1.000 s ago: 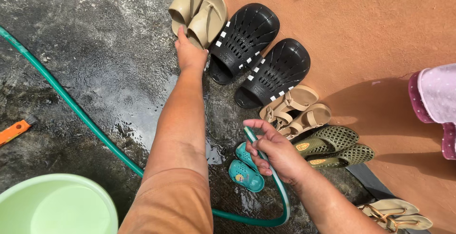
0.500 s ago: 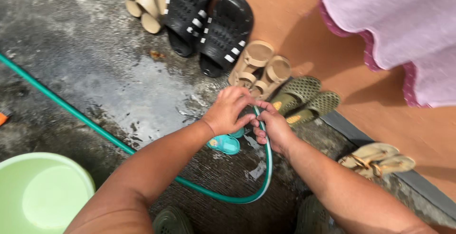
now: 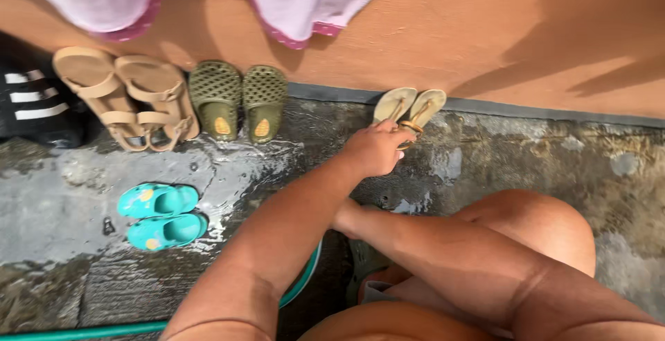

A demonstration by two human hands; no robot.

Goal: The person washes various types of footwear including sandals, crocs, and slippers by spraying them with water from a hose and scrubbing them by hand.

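My left hand (image 3: 374, 150) reaches to the upper middle of the frame, fingers curled loosely over the heel end of the beige flip-flops (image 3: 409, 109) leaning against the orange wall (image 3: 499, 36); touching, though I cannot tell if they grip. My right hand (image 3: 344, 218) sits mid-frame, tucked under the left forearm, fingers hidden. The green hose (image 3: 301, 282) curves below. Turquoise kids' clogs (image 3: 163, 215) lie at left, olive clogs (image 3: 239, 100) upper left.
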